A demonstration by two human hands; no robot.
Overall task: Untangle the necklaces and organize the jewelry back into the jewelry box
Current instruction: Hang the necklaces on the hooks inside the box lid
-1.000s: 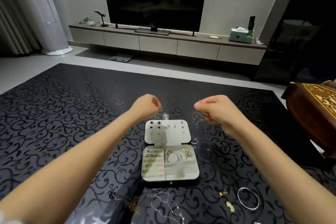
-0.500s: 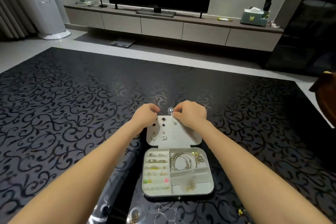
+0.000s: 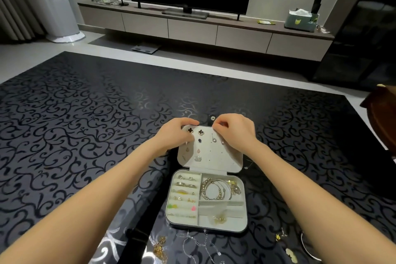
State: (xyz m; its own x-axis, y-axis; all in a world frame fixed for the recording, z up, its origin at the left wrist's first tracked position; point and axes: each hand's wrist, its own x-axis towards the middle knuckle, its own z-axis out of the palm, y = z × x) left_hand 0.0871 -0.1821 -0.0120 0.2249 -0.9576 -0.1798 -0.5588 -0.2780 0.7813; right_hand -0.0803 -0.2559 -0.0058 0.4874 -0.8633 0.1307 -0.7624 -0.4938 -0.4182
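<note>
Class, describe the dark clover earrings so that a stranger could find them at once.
On the black patterned surface lies an open jewelry box. Its lid holds small studs; the clover earrings sit at its far left corner. They alone are dark and four-lobed.

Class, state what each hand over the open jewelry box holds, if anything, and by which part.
Left hand curls over the lid's top-left edge. Right hand pinches at its top-right edge; what it pinches is too fine to tell.
</note>
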